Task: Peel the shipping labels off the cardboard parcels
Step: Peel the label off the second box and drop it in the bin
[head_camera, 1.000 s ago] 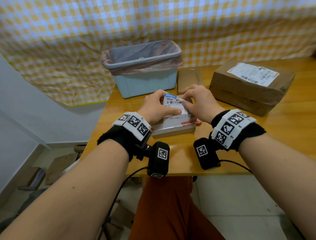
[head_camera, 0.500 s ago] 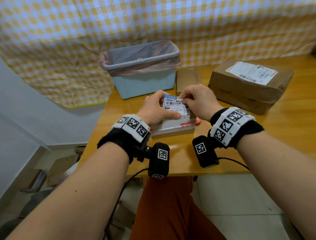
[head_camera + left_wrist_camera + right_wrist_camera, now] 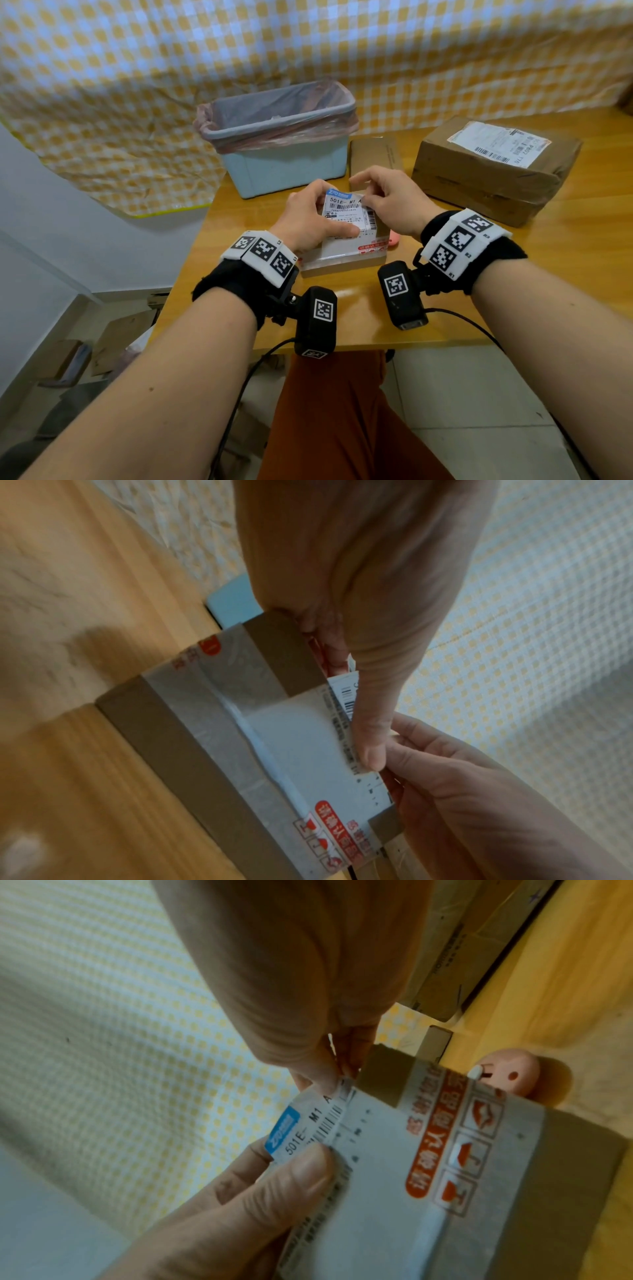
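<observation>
head view: our right hand (image 3: pixel 387 202) pinches the far corner of the label (image 3: pixel 346 216), lifted partway off the small parcel (image 3: pixel 342 255); our left hand (image 3: pixel 308 219) grips that parcel, thumb pressed across the label. near table edge (image 3: pixel 342 329) it sits. we judge this peel half done. the large parcel (image 3: pixel 493 171) beyond keeps its label (image 3: pixel 500 144) stuck flat, untouched. bin (image 3: pixel 277 137) waits behind.
</observation>
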